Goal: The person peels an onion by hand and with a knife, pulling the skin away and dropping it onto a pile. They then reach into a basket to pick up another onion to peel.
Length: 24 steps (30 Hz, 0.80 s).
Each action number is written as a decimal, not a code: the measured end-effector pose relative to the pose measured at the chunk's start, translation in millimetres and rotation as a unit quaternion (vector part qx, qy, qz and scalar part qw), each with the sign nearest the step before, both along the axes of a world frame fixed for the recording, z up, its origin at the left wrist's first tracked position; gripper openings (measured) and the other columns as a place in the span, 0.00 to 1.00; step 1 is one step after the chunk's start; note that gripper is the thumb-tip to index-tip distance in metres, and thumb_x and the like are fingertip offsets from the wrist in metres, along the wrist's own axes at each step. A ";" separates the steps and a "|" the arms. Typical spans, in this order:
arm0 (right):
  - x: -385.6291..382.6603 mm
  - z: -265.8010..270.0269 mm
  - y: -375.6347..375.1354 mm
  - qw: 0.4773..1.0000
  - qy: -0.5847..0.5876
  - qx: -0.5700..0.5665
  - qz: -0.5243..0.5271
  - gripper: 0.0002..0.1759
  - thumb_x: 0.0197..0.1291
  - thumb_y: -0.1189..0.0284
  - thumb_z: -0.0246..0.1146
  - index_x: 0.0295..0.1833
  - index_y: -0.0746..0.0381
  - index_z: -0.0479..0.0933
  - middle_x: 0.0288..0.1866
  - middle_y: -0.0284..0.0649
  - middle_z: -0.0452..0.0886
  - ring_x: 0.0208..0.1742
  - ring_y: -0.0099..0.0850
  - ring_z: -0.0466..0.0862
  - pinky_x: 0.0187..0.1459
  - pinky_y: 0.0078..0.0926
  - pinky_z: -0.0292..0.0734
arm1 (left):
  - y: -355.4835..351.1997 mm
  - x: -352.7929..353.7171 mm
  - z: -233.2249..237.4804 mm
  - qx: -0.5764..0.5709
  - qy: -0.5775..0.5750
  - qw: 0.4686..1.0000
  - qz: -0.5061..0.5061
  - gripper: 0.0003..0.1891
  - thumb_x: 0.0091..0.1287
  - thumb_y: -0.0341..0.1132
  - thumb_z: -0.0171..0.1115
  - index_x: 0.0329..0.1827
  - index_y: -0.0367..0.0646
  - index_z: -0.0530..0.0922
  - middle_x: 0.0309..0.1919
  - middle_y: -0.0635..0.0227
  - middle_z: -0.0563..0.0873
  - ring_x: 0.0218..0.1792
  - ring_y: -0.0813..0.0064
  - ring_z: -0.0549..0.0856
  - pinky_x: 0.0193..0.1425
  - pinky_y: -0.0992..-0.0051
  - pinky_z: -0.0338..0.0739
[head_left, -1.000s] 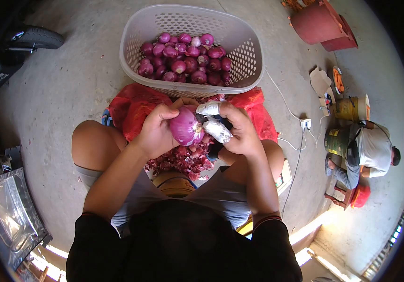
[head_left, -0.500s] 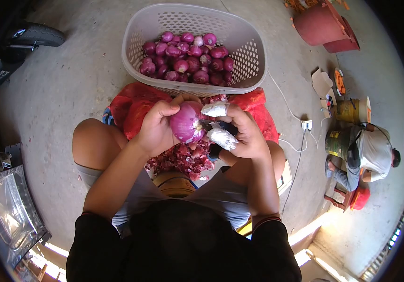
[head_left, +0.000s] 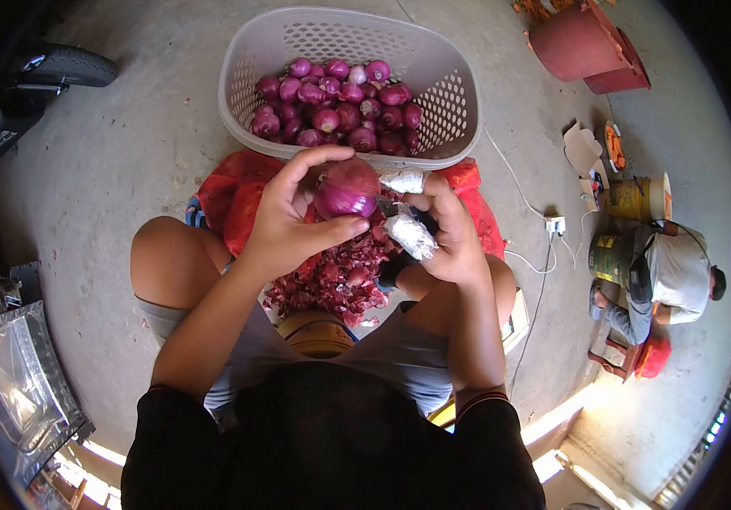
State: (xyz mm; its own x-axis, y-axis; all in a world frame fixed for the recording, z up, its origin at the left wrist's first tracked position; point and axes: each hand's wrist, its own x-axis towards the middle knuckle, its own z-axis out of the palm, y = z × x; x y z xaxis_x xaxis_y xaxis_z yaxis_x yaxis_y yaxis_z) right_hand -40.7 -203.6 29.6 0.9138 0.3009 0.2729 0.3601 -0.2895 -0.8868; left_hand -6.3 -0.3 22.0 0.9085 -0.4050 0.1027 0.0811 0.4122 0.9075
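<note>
My left hand (head_left: 284, 217) is closed round a large purple onion (head_left: 347, 189), fingers over its far side and thumb along the near side. Just to the right, my right hand (head_left: 453, 236) is closed on a small knife (head_left: 392, 207); only a short piece of dark blade shows, close to the onion, and the handle is hidden in the palm. Silvery-white wrapping covers its thumb and forefinger. Below both hands lies a heap of red onion skins (head_left: 331, 280) on red mesh sacking (head_left: 233, 200).
A grey perforated basket (head_left: 242, 127) of purple onions stands just beyond the hands. At right are a power strip (head_left: 555, 224) with cords, a yellow bucket (head_left: 629, 200), a red tub (head_left: 574, 42) and a seated person (head_left: 680, 272). A motorcycle wheel (head_left: 72, 65) is at upper left.
The onion has turned in my left hand, whose thumb has swung to the near side. My right hand has shifted slightly right, with the blade still near the onion.
</note>
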 end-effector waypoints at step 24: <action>2.7 -2.1 21.4 0.999 -0.010 -0.036 -0.035 0.25 0.46 0.76 0.65 0.53 0.60 0.70 0.41 0.47 0.80 0.40 0.49 0.82 0.38 0.38 0.75 | 5.5 4.0 3.3 0.291 -0.281 0.898 0.173 0.34 0.36 0.23 0.73 0.54 0.40 0.76 0.53 0.60 0.77 0.55 0.64 0.77 0.60 0.68 0.70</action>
State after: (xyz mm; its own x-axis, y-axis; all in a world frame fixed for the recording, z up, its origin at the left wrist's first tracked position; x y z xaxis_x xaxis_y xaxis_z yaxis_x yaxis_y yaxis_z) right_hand -38.0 -182.2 27.5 0.9282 0.2552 0.2706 0.3533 -0.3774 -0.8560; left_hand -2.3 5.2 25.3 0.8611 -0.2419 0.4473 -0.4990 -0.2326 0.8348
